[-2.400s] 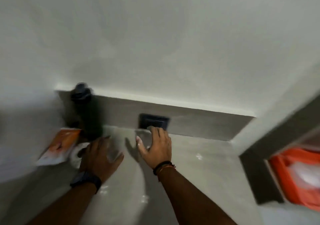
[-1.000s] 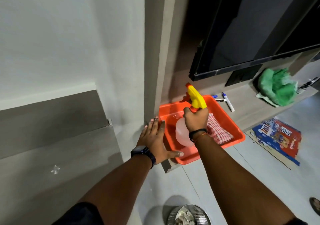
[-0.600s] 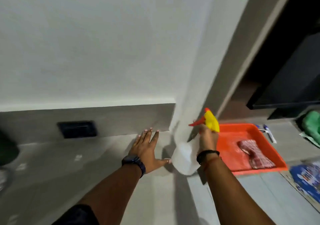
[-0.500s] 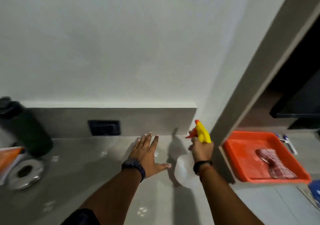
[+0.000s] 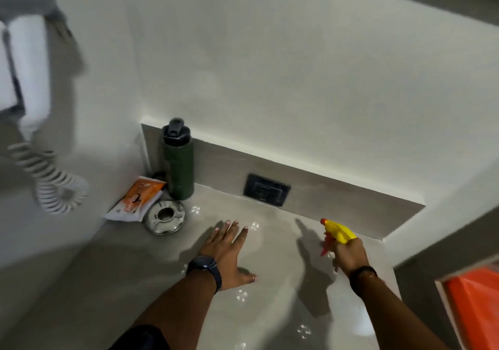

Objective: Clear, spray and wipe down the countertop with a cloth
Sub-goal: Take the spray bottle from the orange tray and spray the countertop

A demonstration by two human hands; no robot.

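Observation:
The grey countertop (image 5: 270, 309) fills the lower middle of the head view. My right hand (image 5: 351, 254) is closed around a spray bottle (image 5: 337, 233) with a yellow head and red trigger, nozzle pointing left and away over the counter's right part. My left hand (image 5: 229, 250) lies flat on the counter, fingers spread, holding nothing. In the back left corner stand a dark green water bottle (image 5: 178, 163), an orange and white packet (image 5: 135, 200) and a round metal ashtray (image 5: 165, 216). No cloth is in view.
A black wall socket (image 5: 266, 193) sits in the grey backsplash. An orange tray (image 5: 475, 306) shows at the lower right edge, on a lower shelf. A white wall-mounted hair dryer with a coiled cord (image 5: 51, 179) hangs on the left wall.
My right hand took the spray bottle out of the orange tray and brought it left over the counter. The view swung left with it; my left hand stayed flat on the surface.

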